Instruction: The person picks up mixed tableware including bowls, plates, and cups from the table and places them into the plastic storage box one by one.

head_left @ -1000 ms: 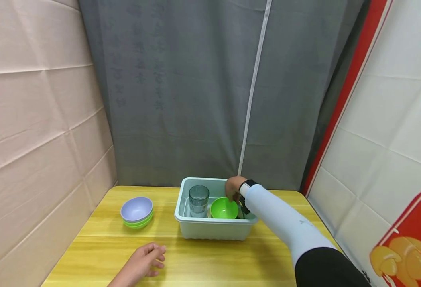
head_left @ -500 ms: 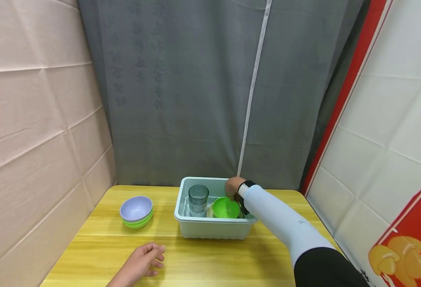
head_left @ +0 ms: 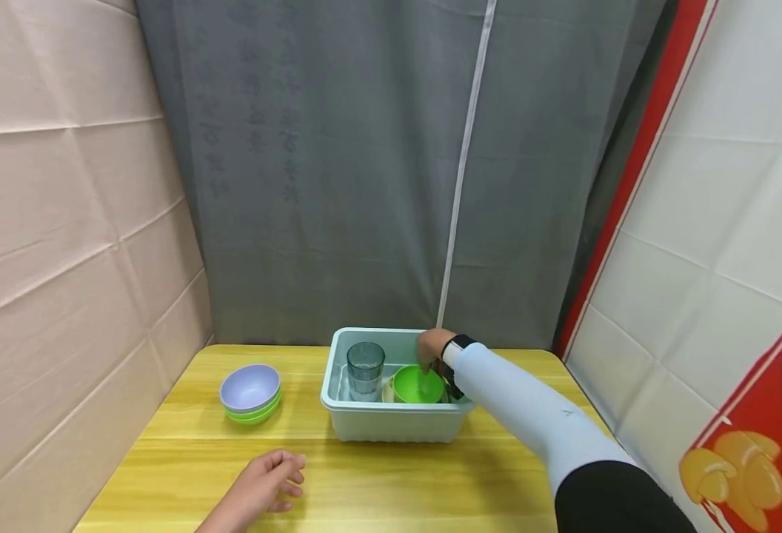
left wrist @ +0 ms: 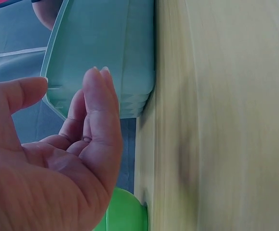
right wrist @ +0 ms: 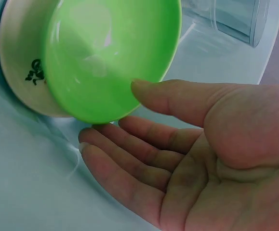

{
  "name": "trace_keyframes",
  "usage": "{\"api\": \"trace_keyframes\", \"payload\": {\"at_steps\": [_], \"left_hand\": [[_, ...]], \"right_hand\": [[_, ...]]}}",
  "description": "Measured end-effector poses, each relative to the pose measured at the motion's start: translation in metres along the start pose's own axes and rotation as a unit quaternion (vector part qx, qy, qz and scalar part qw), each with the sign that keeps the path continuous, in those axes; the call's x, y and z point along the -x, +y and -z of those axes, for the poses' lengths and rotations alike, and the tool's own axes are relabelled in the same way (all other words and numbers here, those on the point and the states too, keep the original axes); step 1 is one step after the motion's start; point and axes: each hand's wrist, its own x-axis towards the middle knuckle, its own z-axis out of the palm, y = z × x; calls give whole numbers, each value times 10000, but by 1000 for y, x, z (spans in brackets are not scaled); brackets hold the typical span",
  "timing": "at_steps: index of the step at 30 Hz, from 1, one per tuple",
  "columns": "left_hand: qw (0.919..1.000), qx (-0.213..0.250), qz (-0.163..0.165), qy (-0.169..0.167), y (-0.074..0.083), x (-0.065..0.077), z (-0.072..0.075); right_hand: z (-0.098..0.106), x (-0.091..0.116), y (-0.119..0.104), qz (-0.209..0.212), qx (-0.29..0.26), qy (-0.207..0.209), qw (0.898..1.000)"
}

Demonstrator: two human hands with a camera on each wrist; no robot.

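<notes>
My right hand (head_left: 435, 346) reaches into the pale blue-green plastic bin (head_left: 391, 428). In the right wrist view its thumb lies inside the rim of a green bowl (right wrist: 115, 53) and its fingers are at the outside, pinching the edge. The bowl sits tilted against a cream dish (right wrist: 21, 57) with a dark printed mark, partly hidden behind it. A clear drinking glass (head_left: 366, 363) stands upright on the bin's left side. My left hand (head_left: 266, 480) hovers over the front of the table, fingers relaxed, holding nothing.
Left of the bin, a purple bowl (head_left: 251, 386) is nested on green bowls (head_left: 252, 419). The yellow wood-grain table (head_left: 391, 488) ends at a grey curtain (head_left: 338, 185) behind. Light cloth walls stand to the left and right.
The green bowl has shifted slightly rightward inside the bin under my right hand. The view has turned a little; my left hand stays where it was.
</notes>
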Motion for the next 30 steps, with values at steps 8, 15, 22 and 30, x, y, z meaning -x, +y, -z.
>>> {"api": "trace_keyframes", "payload": {"at_steps": [8,15,22,30], "left_hand": [[10000,-19,18,-3,6,-4,1],[10000,-12,-75,-24,8,-6,0],[9999,-77,-116,23,13,-7,-1],[9998,-71,-140,139,22,-9,1]], "right_hand": [[1,27,2,469,-134,416,9979],[16,64,16,1380,-852,733,9840],[25,95,47,2029,-1962,1315,9503],[6,141,83,2060,-2762,1707,9231]]}}
